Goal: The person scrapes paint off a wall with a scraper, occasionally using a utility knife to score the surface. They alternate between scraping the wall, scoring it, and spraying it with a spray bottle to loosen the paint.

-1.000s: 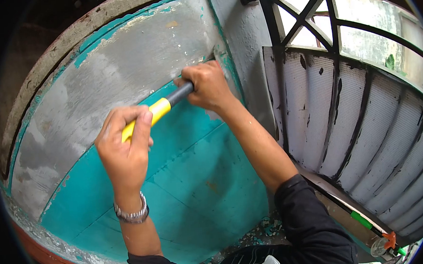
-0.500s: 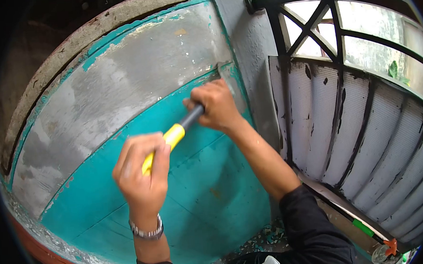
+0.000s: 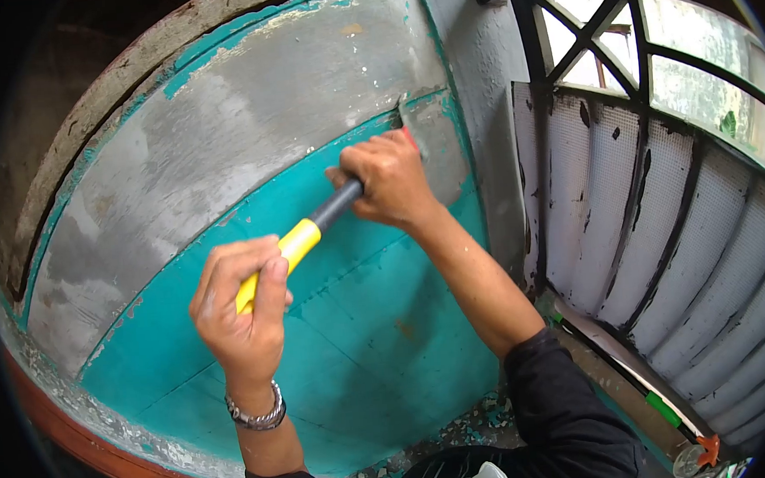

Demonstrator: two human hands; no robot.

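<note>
Both of my hands are on a long-handled paint scraper [image 3: 302, 242] with a yellow and black handle. My left hand [image 3: 245, 304], with a metal band on the wrist, is closed round the yellow lower end. My right hand [image 3: 386, 179] grips further up, past the black section, close to the head. A bit of red and a thin metal edge show above that hand; the rest of the head is hidden. The head is at the wall, where the turquoise paint [image 3: 343, 303] borders the bare grey upper band [image 3: 219, 139].
A black metal gate [image 3: 633, 40] with white ribbed panels [image 3: 586, 209] stands at the right, beside a grey post [image 3: 477, 67]. Paint flakes [image 3: 481, 421] lie at the wall's foot. A reddish-brown edge [image 3: 107, 462] curves along the lower left.
The wall and gate have shifted right and slightly up at the right side of the view. My left hand and the scraper's lower end sit slightly further left and lower; the grips are unchanged.
</note>
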